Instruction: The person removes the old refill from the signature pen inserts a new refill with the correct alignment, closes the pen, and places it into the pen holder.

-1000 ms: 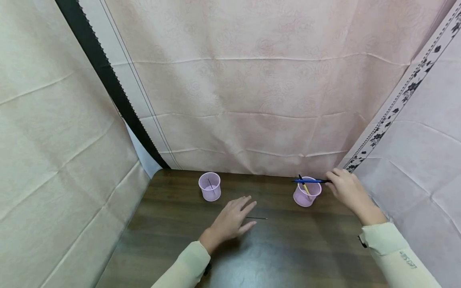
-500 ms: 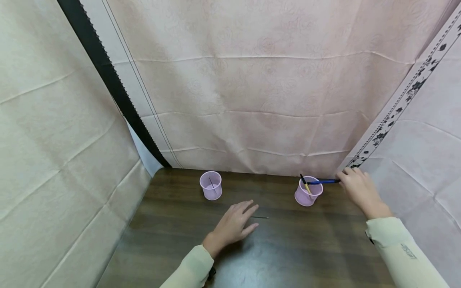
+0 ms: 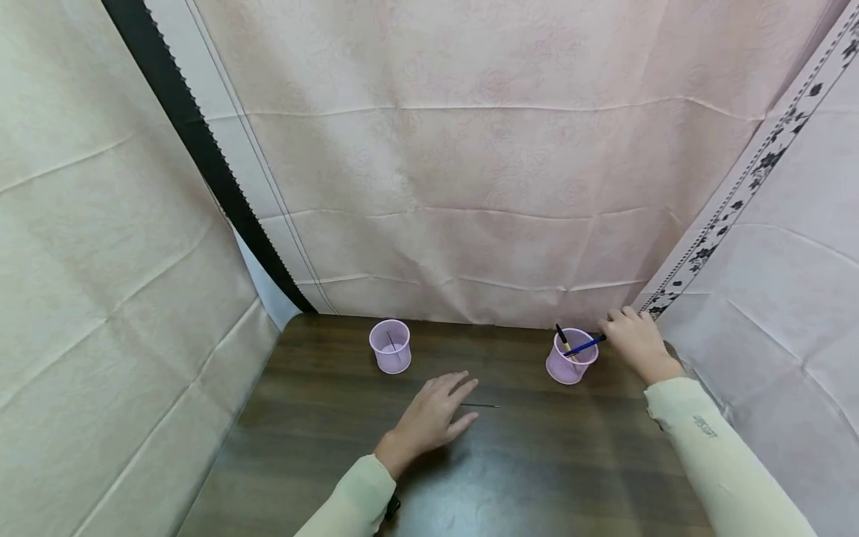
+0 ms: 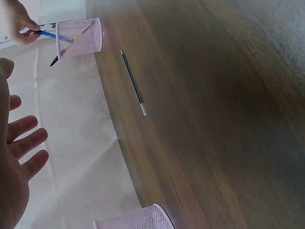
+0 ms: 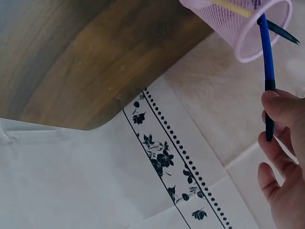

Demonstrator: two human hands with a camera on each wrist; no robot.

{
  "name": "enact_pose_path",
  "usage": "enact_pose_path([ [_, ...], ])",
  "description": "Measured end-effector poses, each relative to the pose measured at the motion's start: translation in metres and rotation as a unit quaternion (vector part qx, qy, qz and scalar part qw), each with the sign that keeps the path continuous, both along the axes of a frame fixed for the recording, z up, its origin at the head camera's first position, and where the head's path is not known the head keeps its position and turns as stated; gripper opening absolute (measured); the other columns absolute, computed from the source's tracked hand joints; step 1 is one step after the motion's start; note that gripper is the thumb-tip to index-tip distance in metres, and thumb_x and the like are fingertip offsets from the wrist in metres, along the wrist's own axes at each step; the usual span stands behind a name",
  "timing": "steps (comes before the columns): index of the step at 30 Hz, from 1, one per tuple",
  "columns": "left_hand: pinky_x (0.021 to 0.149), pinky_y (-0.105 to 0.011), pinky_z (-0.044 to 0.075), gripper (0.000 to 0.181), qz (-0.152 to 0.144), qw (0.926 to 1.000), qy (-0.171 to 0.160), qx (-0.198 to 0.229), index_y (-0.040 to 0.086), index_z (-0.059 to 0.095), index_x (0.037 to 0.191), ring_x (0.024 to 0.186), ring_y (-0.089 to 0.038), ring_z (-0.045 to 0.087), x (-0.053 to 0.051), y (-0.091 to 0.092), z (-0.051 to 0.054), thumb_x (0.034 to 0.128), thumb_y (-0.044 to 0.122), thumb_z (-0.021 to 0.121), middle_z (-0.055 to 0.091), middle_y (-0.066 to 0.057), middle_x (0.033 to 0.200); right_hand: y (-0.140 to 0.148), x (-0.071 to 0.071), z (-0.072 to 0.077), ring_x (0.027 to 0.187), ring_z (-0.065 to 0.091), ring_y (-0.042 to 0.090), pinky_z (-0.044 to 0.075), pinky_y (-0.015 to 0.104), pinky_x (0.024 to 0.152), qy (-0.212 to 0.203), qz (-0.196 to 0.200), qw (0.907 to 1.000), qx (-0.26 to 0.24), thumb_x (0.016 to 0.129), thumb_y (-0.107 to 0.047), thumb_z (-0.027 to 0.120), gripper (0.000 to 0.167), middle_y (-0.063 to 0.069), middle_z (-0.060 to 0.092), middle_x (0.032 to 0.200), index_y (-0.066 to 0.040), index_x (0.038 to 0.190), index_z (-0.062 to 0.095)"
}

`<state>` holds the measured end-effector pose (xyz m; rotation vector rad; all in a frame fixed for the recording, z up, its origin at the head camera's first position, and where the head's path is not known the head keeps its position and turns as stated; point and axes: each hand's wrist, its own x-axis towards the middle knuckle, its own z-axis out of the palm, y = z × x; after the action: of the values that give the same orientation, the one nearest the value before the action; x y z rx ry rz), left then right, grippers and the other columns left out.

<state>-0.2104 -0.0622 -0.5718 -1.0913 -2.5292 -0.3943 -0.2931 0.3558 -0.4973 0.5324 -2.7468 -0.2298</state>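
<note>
My right hand [image 3: 639, 343] pinches a blue pen [image 5: 267, 52] near its black end, between thumb and fingers. The pen's other end dips into the right pink mesh cup [image 3: 564, 369]. A yellow pen with a black end [image 5: 281, 31] leans inside that same cup. My left hand [image 3: 432, 412] hovers over the table with fingers spread, holding nothing. Below it lies a thin dark pen refill [image 4: 132, 81], partly hidden by the hand in the head view.
A second pink mesh cup [image 3: 380, 358] stands at the back left with a thin dark stick [image 3: 391, 341] in it. The brown wooden table [image 3: 537, 462] ends at a pale curtain [image 3: 470, 186] behind, with pale cloths at both sides.
The blue pen, level above the right cup at first, was drawn right and now slants down into it. My right hand went right, then back left. The left hand stays nearly still.
</note>
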Motion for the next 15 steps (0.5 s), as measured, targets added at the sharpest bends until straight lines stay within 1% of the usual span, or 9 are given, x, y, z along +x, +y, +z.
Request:
enact_pose_path([
  [6, 0.106, -0.046, 0.051, 0.056, 0.004, 0.9999, 0.010, -0.002, 0.012, 0.060, 0.143, 0.130, -0.030, 0.061, -0.001, -0.002, -0.002, 0.0988, 0.046, 0.065, 0.061, -0.014, 0.144, -0.004, -0.008, -0.014, 0.096, 0.057, 0.041, 0.044, 0.055, 0.073, -0.005, 0.003, 1.0000, 0.006, 0.089, -0.003, 0.060, 0.014, 0.015, 0.062, 0.095, -0.011, 0.092, 0.072],
  [11, 0.106, -0.048, 0.051, 0.056, -0.004, 0.9999, 0.006, 0.010, 0.012, 0.060, 0.144, 0.130, -0.032, 0.061, -0.002, -0.001, -0.003, 0.0977, 0.044, 0.068, 0.062, -0.015, 0.143, -0.005, -0.011, -0.019, 0.096, 0.056, 0.040, 0.043, 0.055, 0.074, -0.023, -0.001, 0.9997, 0.013, 0.090, -0.003, 0.061, 0.016, 0.013, 0.063, 0.095, -0.013, 0.095, 0.073],
  [15, 0.106, -0.049, 0.051, 0.056, -0.005, 0.9999, 0.006, 0.010, 0.012, 0.059, 0.143, 0.130, -0.033, 0.061, -0.003, 0.002, -0.004, 0.0982, 0.044, 0.067, 0.062, -0.015, 0.143, -0.009, -0.013, -0.021, 0.096, 0.056, 0.040, 0.043, 0.055, 0.074, -0.030, 0.005, 0.9994, 0.016, 0.090, -0.004, 0.062, 0.014, 0.013, 0.062, 0.095, -0.013, 0.093, 0.073],
])
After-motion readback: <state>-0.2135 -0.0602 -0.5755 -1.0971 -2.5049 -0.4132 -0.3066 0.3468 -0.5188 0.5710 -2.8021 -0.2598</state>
